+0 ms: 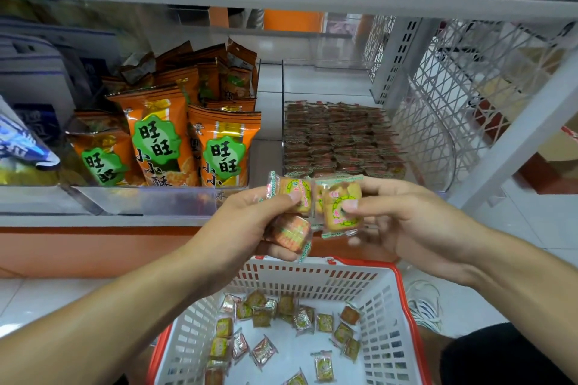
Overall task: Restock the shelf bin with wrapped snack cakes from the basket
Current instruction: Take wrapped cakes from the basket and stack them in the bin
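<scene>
Square golden snack cakes (339,208), clear printed wrappers

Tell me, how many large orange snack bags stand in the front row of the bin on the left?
3: left bag, middle bag, right bag, side by side behind the clear front wall. More bags stand behind them, partly hidden.

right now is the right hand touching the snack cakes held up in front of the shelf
Touching. The head view shows the right hand with its thumb pressed on the front of the snack cakes and fingers curled behind them.
</scene>
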Motion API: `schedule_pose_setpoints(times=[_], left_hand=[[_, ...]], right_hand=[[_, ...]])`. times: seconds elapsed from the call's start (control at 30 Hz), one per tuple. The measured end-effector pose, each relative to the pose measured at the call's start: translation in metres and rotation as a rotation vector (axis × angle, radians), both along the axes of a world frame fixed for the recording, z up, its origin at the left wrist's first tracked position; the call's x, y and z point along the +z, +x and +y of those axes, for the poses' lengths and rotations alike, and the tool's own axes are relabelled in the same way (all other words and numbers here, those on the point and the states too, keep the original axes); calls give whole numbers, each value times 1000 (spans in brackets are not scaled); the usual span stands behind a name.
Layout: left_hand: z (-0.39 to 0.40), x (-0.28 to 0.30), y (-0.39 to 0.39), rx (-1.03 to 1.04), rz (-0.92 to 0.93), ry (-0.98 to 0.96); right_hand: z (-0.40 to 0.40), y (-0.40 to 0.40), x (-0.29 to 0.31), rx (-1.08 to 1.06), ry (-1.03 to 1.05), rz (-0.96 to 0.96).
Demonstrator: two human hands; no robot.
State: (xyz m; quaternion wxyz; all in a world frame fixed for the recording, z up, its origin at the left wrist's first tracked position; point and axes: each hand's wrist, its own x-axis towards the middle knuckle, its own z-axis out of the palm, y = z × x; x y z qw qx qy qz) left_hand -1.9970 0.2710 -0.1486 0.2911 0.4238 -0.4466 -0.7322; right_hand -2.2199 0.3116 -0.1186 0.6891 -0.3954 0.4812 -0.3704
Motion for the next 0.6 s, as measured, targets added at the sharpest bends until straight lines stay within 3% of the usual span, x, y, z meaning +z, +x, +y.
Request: schedule_pose_setpoints(times=[0.07,0.23,0.37,0.6], left_hand=[[0,5,2,-98,-46,-27],[-2,12,11,-343,-142,10],[3,12,12,-511,-190,24],[3,9,9,-547,-147,-29]], right_hand=[[-1,-4,1,52,-83,91],[-2,-18,8,336,-426,598],[3,-16,10,507,-400,616],[4,-14,7,292,-389,454]])
